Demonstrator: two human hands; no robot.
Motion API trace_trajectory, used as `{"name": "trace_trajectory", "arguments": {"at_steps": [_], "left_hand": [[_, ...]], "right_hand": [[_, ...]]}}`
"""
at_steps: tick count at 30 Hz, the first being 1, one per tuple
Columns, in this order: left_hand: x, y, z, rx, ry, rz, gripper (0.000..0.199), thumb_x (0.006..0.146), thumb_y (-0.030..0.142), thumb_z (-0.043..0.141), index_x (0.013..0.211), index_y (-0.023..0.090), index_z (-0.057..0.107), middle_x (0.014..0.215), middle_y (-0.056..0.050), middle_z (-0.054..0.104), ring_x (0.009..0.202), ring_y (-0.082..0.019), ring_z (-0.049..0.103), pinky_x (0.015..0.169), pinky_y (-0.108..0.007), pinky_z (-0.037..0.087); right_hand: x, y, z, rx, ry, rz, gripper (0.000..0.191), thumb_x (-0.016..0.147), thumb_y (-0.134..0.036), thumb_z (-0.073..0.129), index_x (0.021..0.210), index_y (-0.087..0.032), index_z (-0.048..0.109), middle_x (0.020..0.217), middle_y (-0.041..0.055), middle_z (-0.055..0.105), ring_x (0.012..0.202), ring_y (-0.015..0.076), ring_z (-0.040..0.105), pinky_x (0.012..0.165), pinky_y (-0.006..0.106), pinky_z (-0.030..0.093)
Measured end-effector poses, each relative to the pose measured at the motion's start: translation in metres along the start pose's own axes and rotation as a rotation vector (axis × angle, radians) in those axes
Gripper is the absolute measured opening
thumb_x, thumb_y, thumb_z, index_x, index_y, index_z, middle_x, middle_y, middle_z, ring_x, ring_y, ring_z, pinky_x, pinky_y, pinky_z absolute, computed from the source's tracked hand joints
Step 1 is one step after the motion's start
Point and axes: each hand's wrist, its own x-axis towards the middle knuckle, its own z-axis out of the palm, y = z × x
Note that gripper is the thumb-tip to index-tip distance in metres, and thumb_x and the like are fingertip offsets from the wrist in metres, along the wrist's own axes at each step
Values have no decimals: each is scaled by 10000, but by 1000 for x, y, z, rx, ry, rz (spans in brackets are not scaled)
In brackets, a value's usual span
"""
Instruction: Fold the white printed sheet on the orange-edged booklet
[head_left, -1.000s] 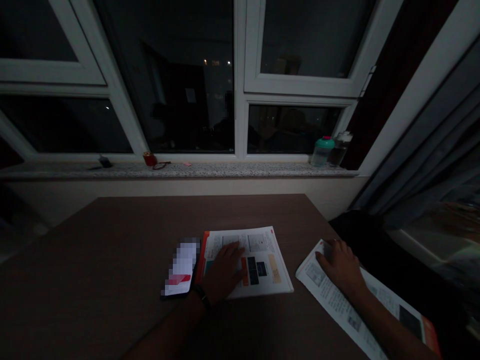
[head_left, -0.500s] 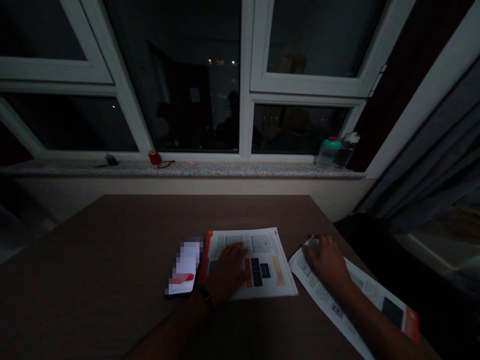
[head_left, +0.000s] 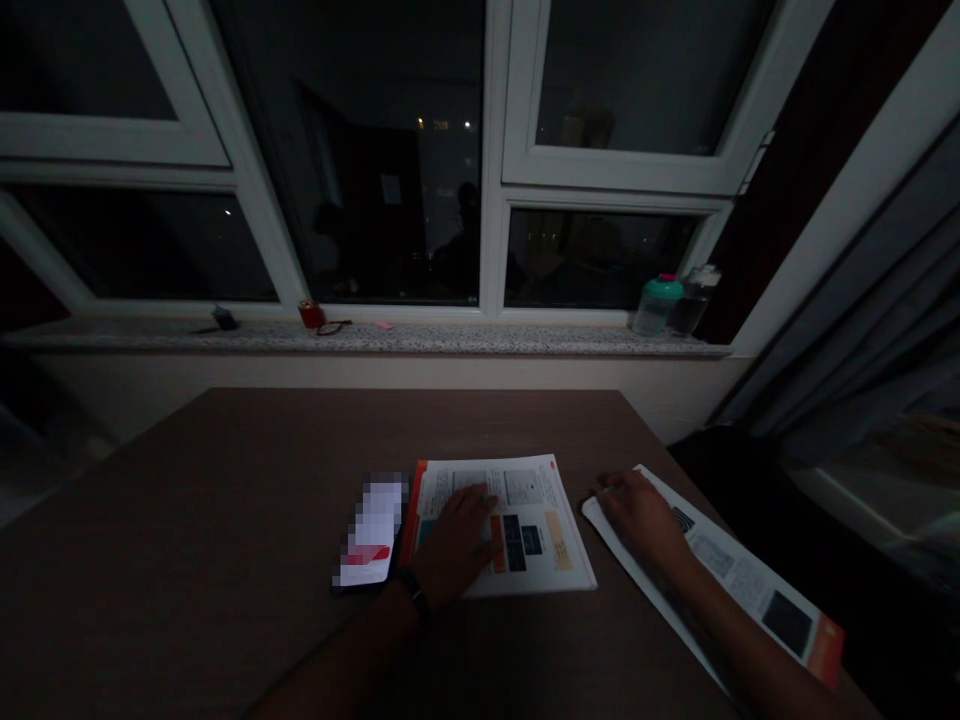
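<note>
My wristband [head_left: 412, 592] is black, the tabletop [head_left: 247, 500] brown. My left booklet [head_left: 525, 510] is white with an orange-red edge and orange, black and tan blocks; the right booklet [head_left: 739, 585] is white with a black rectangle and orange-red corner. The windowsill [head_left: 465, 338] is speckled grey-white.

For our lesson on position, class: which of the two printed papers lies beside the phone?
The left paper, beneath the left hand, is beside the phone. The right paper, slanted under the right hand, lies farther away.
</note>
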Motion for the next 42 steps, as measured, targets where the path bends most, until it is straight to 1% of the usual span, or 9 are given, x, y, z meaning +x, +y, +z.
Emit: {"name": "trace_trajectory", "arguments": {"at_steps": [3, 8, 11, 15, 19, 27, 31, 36, 42], "left_hand": [[0, 1, 0, 2, 0, -4, 523, 936, 375, 562, 1414, 227, 406, 1512, -89, 358, 1404, -290, 286, 1139, -487, 298], [0, 2, -1, -6, 0, -2, 523, 932, 379, 568, 1407, 229, 409, 1498, -83, 376, 1398, -286, 294, 1137, -478, 299], [0, 3, -1, -11, 9, 0, 510, 934, 369, 564, 1403, 237, 411, 1496, -82, 377, 1393, -286, 305, 1129, -488, 311], [0, 3, -2, -13, 10, 4, 512, 933, 372, 570, 1399, 226, 417, 1495, -95, 376, 1391, -293, 308, 1127, -498, 313], [-1, 4, -3, -26, 19, 11, 519, 929, 373, 589, 1396, 218, 423, 1489, -101, 385, 1394, -289, 303, 1129, -487, 316], [-2, -2, 1, -75, 44, 11, 519, 932, 373, 588, 1405, 247, 418, 1499, -88, 374, 1392, -303, 310, 1116, -515, 331], [-3, -1, 1, -124, 105, 28, 462, 942, 294, 556, 1384, 243, 431, 1457, -87, 419, 1361, -274, 362, 1108, -494, 357], [-3, -1, 2, -118, 133, 16, 441, 918, 231, 578, 1345, 232, 469, 1423, -75, 449, 1328, -250, 395, 1110, -468, 366], [-3, 3, -2, -89, 133, 74, 389, 906, 170, 580, 1283, 248, 521, 1381, -64, 486, 1296, -242, 426, 1094, -459, 379]], "right_hand": [[7, -3, 0, 9, -32, 30, 303, 901, -396, 493, 1037, -164, 633, 1054, 113, 671, 968, 253, 628, 839, 340, 462], [0, -11, 11, -198, -99, 63, 478, 827, -488, 598, 1158, -143, 607, 1138, 160, 628, 1071, 342, 555, 798, 400, 460], [-5, -12, 15, -228, -115, 54, 422, 837, -433, 599, 1164, -166, 605, 1152, 146, 622, 1070, 349, 546, 751, 393, 462], [0, -6, 15, -150, -100, 8, 287, 848, -311, 564, 1082, -160, 632, 1091, 136, 642, 1045, 314, 569, 815, 382, 454], [11, -5, 10, 74, -81, -55, 253, 844, -320, 548, 1003, -153, 652, 1023, 124, 665, 964, 273, 614, 858, 369, 453], [18, -69, -10, 374, -152, -298, 257, 888, -372, 572, 1086, -226, 646, 1075, 67, 654, 962, 226, 605, 864, 344, 458], [15, -89, 13, 316, -193, -425, 279, 908, -354, 588, 1154, -224, 615, 1114, 92, 623, 1054, 249, 573, 937, 389, 444], [8, -85, 46, 157, -214, -495, 423, 870, -254, 637, 1280, -205, 544, 1184, 124, 590, 1137, 294, 514, 980, 462, 426], [-4, -99, 48, 272, -250, -528, 487, 864, -200, 636, 1328, -223, 491, 1243, 111, 551, 1194, 271, 489, 1038, 443, 412]]}}
